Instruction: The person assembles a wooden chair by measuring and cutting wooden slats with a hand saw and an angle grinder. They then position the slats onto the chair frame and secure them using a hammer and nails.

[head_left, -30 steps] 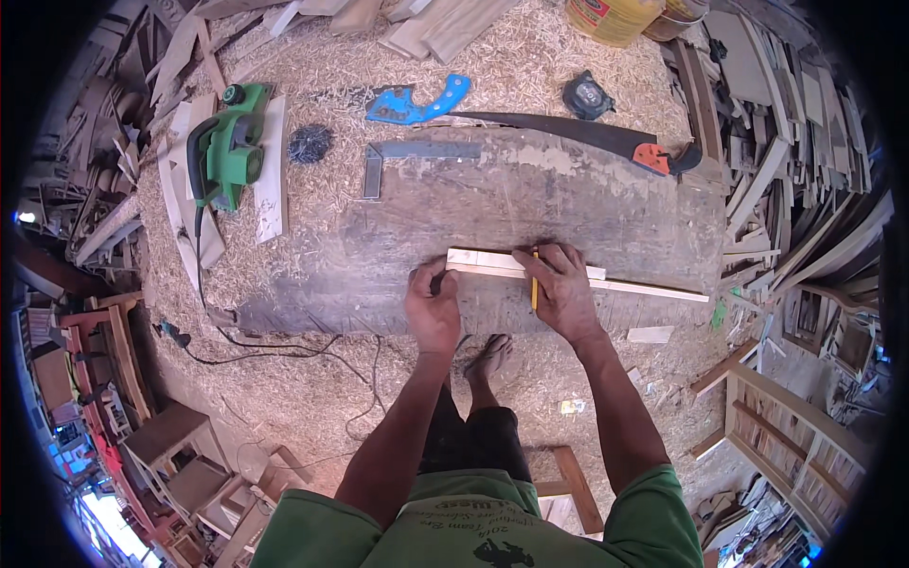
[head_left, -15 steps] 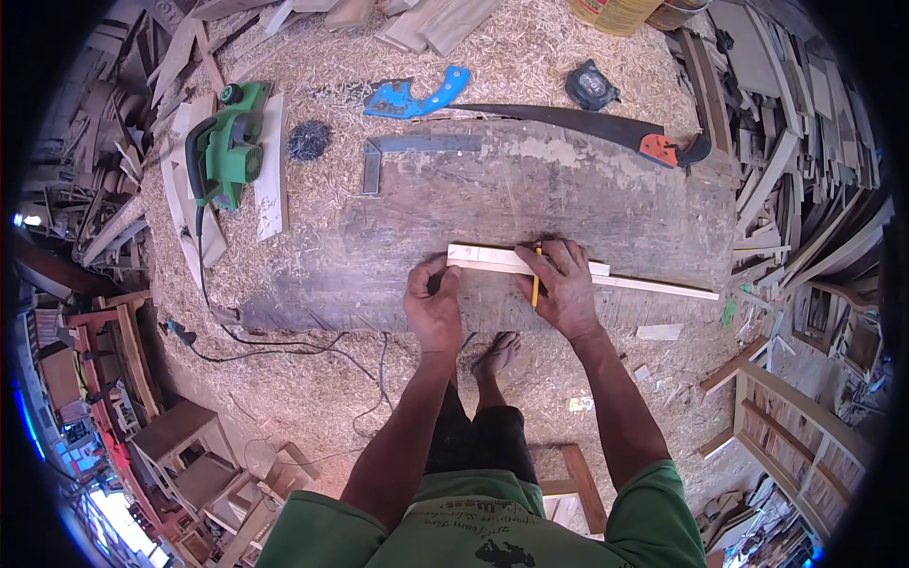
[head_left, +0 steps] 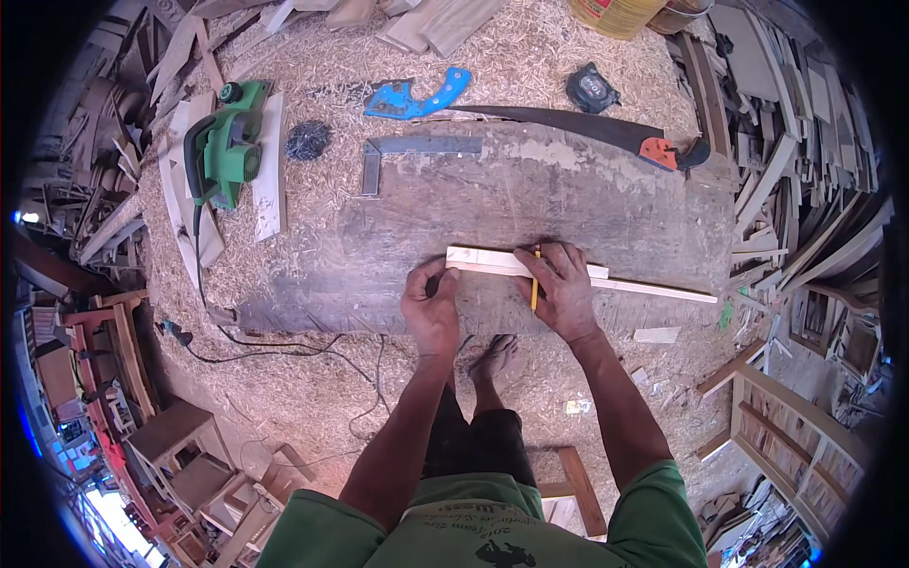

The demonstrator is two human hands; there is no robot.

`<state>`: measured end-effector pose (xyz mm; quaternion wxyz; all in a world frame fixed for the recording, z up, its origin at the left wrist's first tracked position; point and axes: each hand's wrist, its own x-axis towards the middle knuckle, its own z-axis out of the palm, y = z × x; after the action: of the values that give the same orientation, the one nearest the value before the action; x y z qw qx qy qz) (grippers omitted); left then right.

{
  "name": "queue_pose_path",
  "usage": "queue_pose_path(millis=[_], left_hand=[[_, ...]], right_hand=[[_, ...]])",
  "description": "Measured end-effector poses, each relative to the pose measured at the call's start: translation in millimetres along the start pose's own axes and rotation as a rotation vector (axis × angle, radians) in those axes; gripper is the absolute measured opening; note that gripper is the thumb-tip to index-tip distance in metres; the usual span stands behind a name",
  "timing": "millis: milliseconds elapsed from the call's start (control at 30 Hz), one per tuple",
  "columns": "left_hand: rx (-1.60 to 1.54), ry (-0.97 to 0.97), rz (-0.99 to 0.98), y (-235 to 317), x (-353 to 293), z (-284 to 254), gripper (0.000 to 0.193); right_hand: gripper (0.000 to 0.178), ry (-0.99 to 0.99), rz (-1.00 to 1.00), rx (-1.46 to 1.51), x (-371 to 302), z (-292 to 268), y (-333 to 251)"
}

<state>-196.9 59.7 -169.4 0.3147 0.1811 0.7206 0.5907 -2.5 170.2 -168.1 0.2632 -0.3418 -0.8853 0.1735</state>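
Two pale wooden strips lie side by side on the workbench (head_left: pixel 398 232): a shorter strip (head_left: pixel 483 257) on the far side and a longer, thinner strip (head_left: pixel 663 290) that runs on to the right. My left hand (head_left: pixel 433 308) pinches the left ends of both strips between thumb and fingers. Over their middle and right part, my right hand (head_left: pixel 565 293) grips the strips with its fingers. A yellow pencil (head_left: pixel 535 293) is tucked between the fingers of that same hand, pointing toward me.
Beyond the strips lie a metal try square (head_left: pixel 426 144), a blue-handled saw (head_left: pixel 417 95), a long handsaw (head_left: pixel 568 123) and a black tape measure (head_left: pixel 593 88). A green electric planer (head_left: pixel 232 147) rests at left on boards, its cord trailing off the bench. Wood shavings surround everything.
Almost nothing differs. Both hands keep their hold on the strips, and the whole view has shifted very slightly.
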Motion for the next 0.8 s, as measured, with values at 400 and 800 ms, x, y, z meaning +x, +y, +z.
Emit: queue_pose_path(millis=[400, 800], left_hand=[[0.061, 0.013, 0.081, -5, 4, -1, 0.017], [0.269, -0.069, 0.169, -10, 12, -12, 0.027]], right_hand=[[0.055, 0.002, 0.004, -0.009, 0, 1, -1], [0.055, -0.002, -0.005, -0.007, 1, 4, -2]])
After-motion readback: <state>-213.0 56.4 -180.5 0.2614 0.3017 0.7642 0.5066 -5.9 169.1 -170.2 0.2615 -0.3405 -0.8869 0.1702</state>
